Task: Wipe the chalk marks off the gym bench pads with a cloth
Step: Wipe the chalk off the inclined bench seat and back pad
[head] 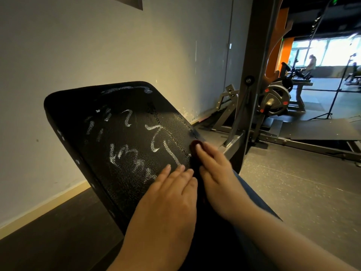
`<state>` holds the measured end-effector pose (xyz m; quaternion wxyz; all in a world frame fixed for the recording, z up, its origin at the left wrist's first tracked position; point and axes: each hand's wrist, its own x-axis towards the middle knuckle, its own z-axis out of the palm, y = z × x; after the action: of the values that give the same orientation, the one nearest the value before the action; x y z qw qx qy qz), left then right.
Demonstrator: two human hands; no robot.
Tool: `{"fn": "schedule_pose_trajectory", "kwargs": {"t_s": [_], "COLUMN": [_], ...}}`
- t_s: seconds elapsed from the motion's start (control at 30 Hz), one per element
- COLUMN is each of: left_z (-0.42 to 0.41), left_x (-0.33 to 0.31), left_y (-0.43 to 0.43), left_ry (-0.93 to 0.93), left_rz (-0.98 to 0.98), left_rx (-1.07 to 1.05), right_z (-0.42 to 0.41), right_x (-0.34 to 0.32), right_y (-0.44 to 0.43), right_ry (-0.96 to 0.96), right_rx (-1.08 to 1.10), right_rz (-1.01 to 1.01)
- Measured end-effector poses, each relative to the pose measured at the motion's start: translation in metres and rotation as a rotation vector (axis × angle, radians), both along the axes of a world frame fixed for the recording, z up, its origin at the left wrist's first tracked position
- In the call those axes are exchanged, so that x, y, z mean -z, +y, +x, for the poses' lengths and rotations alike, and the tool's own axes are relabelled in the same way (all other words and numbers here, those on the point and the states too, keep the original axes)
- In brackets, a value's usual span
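Bench pad [117, 124]: black, pebbled, leather-like, rounded corners, tilted, long axis running up and away from hands. Left hand [172, 192] flat on it, fingers straight. Right hand [214, 173] straight-fingered, pressing dark cloth [195, 145] at pad's right edge. White chalk marks [155, 148] ahead of fingertips.

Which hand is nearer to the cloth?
Right. The right hand rests on the cloth at the edge of the pad; the left hand lies flat on the pad, left of the cloth.
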<state>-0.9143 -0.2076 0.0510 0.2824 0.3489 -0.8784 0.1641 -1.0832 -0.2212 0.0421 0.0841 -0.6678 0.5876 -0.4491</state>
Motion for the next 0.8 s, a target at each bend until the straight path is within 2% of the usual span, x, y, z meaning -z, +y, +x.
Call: {"fn": "schedule_pose_trajectory", "kwargs": {"t_s": [0.07, 0.1, 0.17, 0.23, 0.3, 0.37, 0.47, 0.5, 0.57, 0.7, 0.8], "left_z": [-0.001, -0.002, -0.002, -0.001, -0.001, -0.002, -0.004, -0.004, -0.003, -0.003, -0.005], "left_x": [0.001, 0.001, 0.002, 0.003, 0.003, 0.004, 0.004, 0.004, 0.003, 0.005, 0.006], "left_y": [-0.001, -0.001, -0.001, -0.001, -0.001, -0.001, -0.002, -0.002, -0.002, -0.003, -0.004], "left_ry": [0.025, 0.029, 0.025, 0.015, 0.038, 0.055, 0.061, 0.058, 0.049, 0.021, 0.034], "left_rz": [0.002, -0.006, -0.015, -0.018, -0.016, -0.022, -0.025, -0.026, -0.026, -0.026, -0.045], "left_rx": [-0.021, -0.037, -0.047, -0.049, -0.046, -0.049, -0.058, -0.065, -0.076, -0.102, -0.114], "right_z": [-0.003, -0.014, -0.036, -0.041, -0.026, -0.007, -0.001, -0.005, -0.024, -0.031, -0.003], "right_x": [0.001, 0.002, 0.003, -0.001, -0.002, 0.000, -0.002, -0.004, -0.001, 0.003, 0.002], "right_y": [0.017, 0.015, -0.005, -0.025, -0.027, -0.011, 0.024, 0.029, 0.018, -0.014, -0.001], "right_ry": [0.061, 0.118, 0.161, 0.020, -0.033, 0.006, 0.094, 0.154, 0.244, -0.024, -0.032], "right_rx": [-0.166, -0.164, -0.020, 0.182, 0.252, 0.137, -0.177, -0.213, -0.142, 0.145, 0.077], "right_rz": [0.019, -0.002, -0.056, -0.029, -0.014, -0.002, 0.051, 0.043, -0.036, -0.037, -0.030]}}
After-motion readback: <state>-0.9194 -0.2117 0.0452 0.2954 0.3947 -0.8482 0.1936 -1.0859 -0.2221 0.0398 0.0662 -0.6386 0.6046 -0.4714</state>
